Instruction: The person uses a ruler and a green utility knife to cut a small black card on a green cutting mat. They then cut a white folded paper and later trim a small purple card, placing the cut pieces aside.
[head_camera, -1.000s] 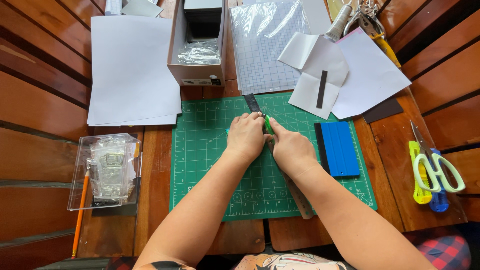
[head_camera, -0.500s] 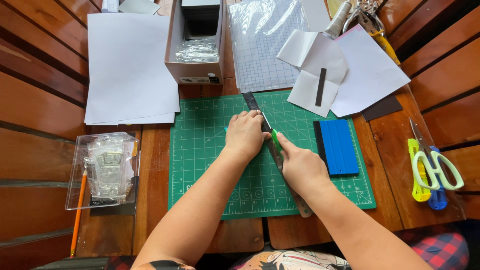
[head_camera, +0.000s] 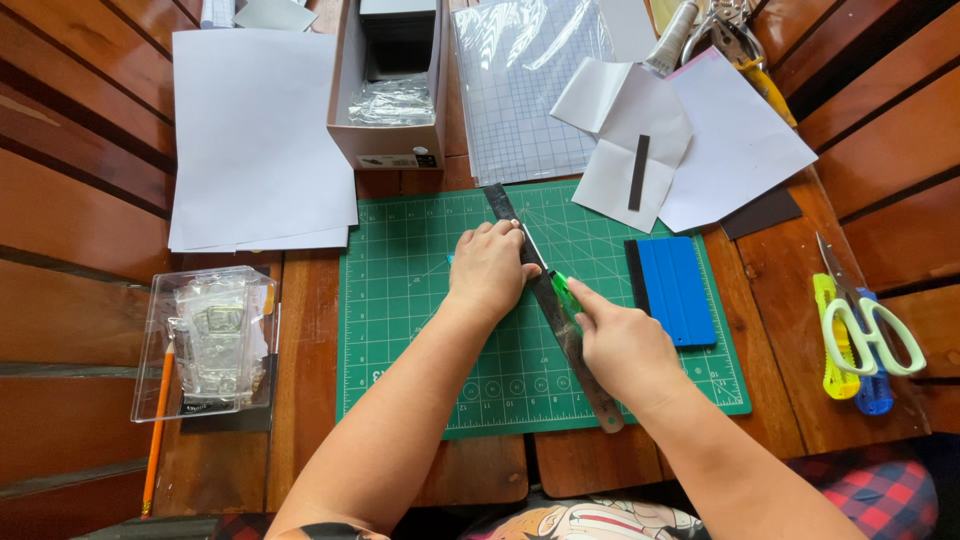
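Two hands work on a green cutting mat (head_camera: 420, 330) laid over a slatted brown wooden table (head_camera: 80, 220). Left hand (head_camera: 490, 272) presses flat, fingers together, on a metal ruler (head_camera: 560, 320) lying diagonally across the mat. Right hand (head_camera: 625, 345) pinches a green craft knife (head_camera: 563, 292) against the ruler's right edge. White paper sheets (head_camera: 255, 140) lie far left, a blue squeegee (head_camera: 672, 290) just right, scissors (head_camera: 865, 315) further right.

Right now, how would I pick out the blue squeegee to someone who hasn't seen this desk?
Start at the green cutting mat in the middle of the wooden table. On its right part, beside the right hand, lies the blue squeegee. It is a flat ribbed blue rectangle with a dark left edge, unlike the white papers above it.
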